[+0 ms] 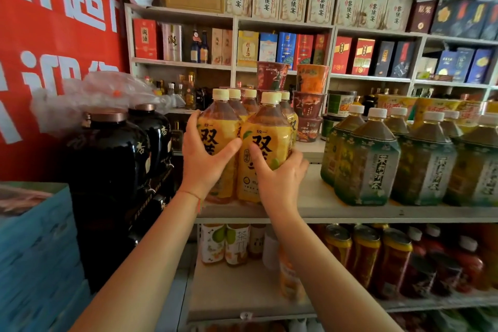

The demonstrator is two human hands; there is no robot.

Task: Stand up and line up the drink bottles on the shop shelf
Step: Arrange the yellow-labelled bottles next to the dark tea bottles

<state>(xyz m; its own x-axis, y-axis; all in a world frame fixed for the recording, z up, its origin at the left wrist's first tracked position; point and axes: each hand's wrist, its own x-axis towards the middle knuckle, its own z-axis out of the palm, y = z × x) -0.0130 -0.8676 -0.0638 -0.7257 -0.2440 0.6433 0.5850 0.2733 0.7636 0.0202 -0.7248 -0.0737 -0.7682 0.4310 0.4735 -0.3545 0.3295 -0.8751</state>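
Note:
Several yellow-labelled tea bottles with cream caps stand upright in two rows at the left end of the grey shelf (336,210). My left hand (204,159) grips the front left yellow bottle (218,127), thumb across its label. My right hand (277,178) grips the front right yellow bottle (269,129) low on its body. The two front bottles touch side by side. To the right, several green-labelled tea bottles (369,159) stand upright in rows on the same shelf.
Black ceramic jars (113,153) under a plastic bag stand to the left of the shelf. Stacked instant noodle cups (310,105) are behind the yellow bottles. Blue crates (35,250) fill the lower left. Smaller drink bottles (363,253) line the shelf below. Boxed liquor fills the back shelves.

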